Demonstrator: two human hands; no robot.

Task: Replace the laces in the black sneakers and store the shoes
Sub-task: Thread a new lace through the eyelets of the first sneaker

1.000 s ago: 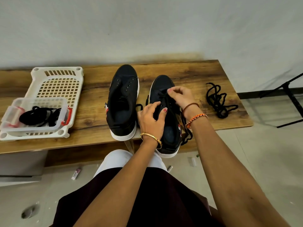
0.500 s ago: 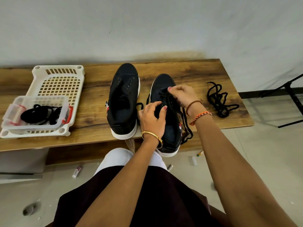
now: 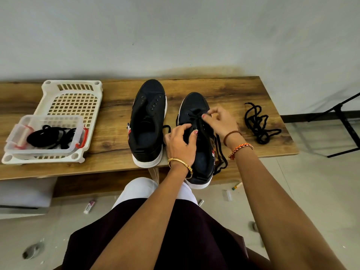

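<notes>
Two black sneakers with white soles stand side by side on the wooden bench [image 3: 224, 88]. The left sneaker [image 3: 147, 123] has bare eyelets and no lace. The right sneaker [image 3: 196, 137] has a black lace [image 3: 221, 158] partly threaded, its ends trailing down the shoe's right side and over the bench's front edge. My left hand [image 3: 180, 143] grips the right sneaker's upper at the tongue. My right hand [image 3: 218, 119] pinches the lace at the upper eyelets. A loose black lace [image 3: 258, 123] lies tangled to the right.
A white plastic basket [image 3: 72, 90] sits at the bench's left end, with a clear lidless box [image 3: 78, 121] in it holding more black laces [image 3: 48, 136]. Small bits of litter lie on the floor. A black stand's legs [image 3: 342, 117] are at the far right.
My right hand has shifted slightly along the lace near the eyelets. My left hand stays on the sneaker. The view has tilted a little.
</notes>
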